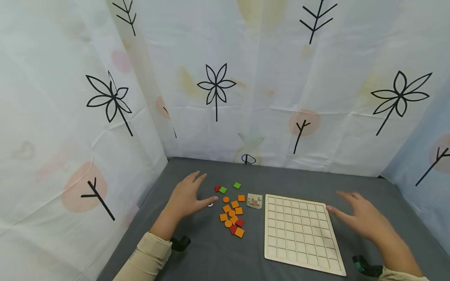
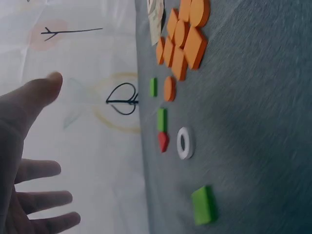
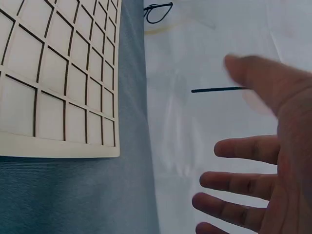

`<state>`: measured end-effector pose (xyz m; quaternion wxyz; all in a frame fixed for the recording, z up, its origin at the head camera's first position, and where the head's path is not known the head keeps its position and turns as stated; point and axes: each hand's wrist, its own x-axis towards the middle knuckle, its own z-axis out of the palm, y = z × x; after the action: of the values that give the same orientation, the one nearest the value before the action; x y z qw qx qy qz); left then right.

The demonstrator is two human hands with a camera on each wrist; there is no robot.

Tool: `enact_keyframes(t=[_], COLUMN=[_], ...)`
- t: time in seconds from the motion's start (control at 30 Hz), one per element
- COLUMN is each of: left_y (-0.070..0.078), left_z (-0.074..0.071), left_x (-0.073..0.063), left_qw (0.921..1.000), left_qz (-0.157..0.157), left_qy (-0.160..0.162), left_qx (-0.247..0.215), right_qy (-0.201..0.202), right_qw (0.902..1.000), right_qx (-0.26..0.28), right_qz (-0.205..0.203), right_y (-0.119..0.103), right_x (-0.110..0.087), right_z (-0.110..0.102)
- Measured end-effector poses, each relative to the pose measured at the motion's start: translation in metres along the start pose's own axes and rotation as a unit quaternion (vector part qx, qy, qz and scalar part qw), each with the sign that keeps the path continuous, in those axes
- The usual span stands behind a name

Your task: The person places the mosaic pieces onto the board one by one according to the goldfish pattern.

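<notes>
My left hand [image 1: 187, 198] hovers over the left of the grey table, fingers spread and holding nothing. Below its thumb lies a white ring [image 2: 185, 143], mostly covered in the head view. A green block [image 2: 204, 204] sits near the ring in the left wrist view. To the hand's right spread several orange squares and discs, among them an orange disc [image 1: 226, 199], with red pieces [image 1: 240, 223] mixed in. My right hand [image 1: 363, 218], also spread with nothing in it, is by the right edge of a pale wooden grid board [image 1: 299, 230]. Its thumb overlaps the board's far right corner in the head view.
A small printed pattern card [image 1: 254, 201] lies between the pieces and the board. Farther back are green pieces [image 1: 237, 185] and a red one [image 1: 217, 189]. White printed curtains [image 1: 260, 97] surround the grey table [image 1: 207, 261] at the back and sides.
</notes>
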<state>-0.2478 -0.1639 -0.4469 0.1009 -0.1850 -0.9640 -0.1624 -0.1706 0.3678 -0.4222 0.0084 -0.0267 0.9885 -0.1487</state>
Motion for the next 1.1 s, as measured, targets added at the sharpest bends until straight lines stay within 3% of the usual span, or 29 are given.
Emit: enact_keyframes(t=[0.13, 0.23, 0.33, 0.53, 0.7, 0.83, 1.1], left_y=[0.001, 0.002, 0.003, 0.006, 0.007, 0.011, 0.013], left_z=[0.014, 0.023, 0.031, 0.040, 0.048, 0.056, 0.077], left_x=[0.001, 0.000, -0.001, -0.002, 0.001, 0.003, 0.009], left_qw=[0.9995, 0.9979, 0.9945, 0.9884, 0.9811, 0.9748, 0.9756], left_qz=[0.005, 0.004, -0.005, -0.023, -0.013, -0.003, 0.002], left_qy=[0.005, 0.008, 0.004, -0.007, -0.008, -0.009, -0.009], left_qx=[-0.030, -0.064, -0.104, -0.150, -0.193, -0.223, -0.219], right_qy=[0.002, -0.012, -0.043, -0.077, -0.084, -0.094, -0.092], right_qw=[0.9964, 0.9876, 0.9691, 0.9200, 0.8966, 0.8920, 0.8935], right_qx=[0.084, 0.154, 0.233, 0.352, 0.395, 0.403, 0.402], right_qz=[0.011, 0.032, 0.069, 0.155, 0.181, 0.182, 0.179], right_y=[0.010, 0.019, 0.029, 0.042, 0.046, 0.045, 0.042], right_x=[-0.003, -0.005, -0.006, -0.007, -0.006, -0.006, -0.005], right_z=[0.010, 0.019, 0.027, 0.043, 0.052, 0.056, 0.061])
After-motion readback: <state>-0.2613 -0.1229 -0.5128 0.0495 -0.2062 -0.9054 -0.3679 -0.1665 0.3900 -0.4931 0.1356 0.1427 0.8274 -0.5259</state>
